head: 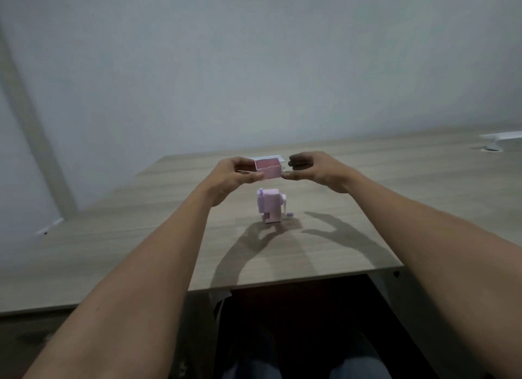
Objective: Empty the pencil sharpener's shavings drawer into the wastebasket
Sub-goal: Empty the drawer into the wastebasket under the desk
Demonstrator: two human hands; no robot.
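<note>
A small pink shavings drawer (269, 169) is held up above the wooden desk (141, 237), open side up. My left hand (237, 172) grips its left end between thumb and fingers. My right hand (313, 169) is curled at the drawer's right end, thumb tip touching its lower corner, fingers apart above. Below the drawer the lilac pencil sharpener (269, 204) stands upright on the desk with its crank on the right side. I cannot see into the drawer well enough to tell its contents. No wastebasket is in view.
A white fitting (501, 137) and a cable hole (491, 149) sit at the desk's far right. A white strip (267, 158) lies on the desk behind the drawer. My knees show under the desk's front edge. A pale wall stands behind.
</note>
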